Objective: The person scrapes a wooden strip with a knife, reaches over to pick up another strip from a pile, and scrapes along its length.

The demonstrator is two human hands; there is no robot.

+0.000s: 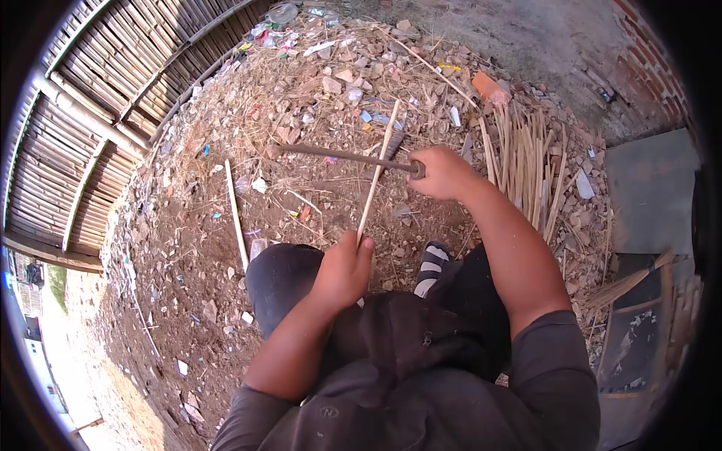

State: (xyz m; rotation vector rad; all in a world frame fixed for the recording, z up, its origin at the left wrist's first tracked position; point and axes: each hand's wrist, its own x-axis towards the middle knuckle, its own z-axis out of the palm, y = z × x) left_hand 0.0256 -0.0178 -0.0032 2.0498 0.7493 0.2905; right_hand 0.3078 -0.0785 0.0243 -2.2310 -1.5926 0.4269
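Observation:
My left hand [344, 270] is closed around the lower end of a pale split bamboo stick [382, 158], which slants up and away from me. My right hand [445, 173] is closed on the handle of a long, narrow, dark metal blade [331, 152] with a round collar at the grip. The blade reaches leftward and crosses the stick in view. Whether the two touch, I cannot tell. A loose pale stick [236, 214] lies on the ground to the left, by my knee.
A pile of split bamboo strips [523, 161] lies to the right, near an orange brick [490, 88]. Rubble and litter cover the ground. A bamboo fence [64, 165] rises at left, a wall [541, 45] at the back right. My striped sandal [432, 267] is below my hands.

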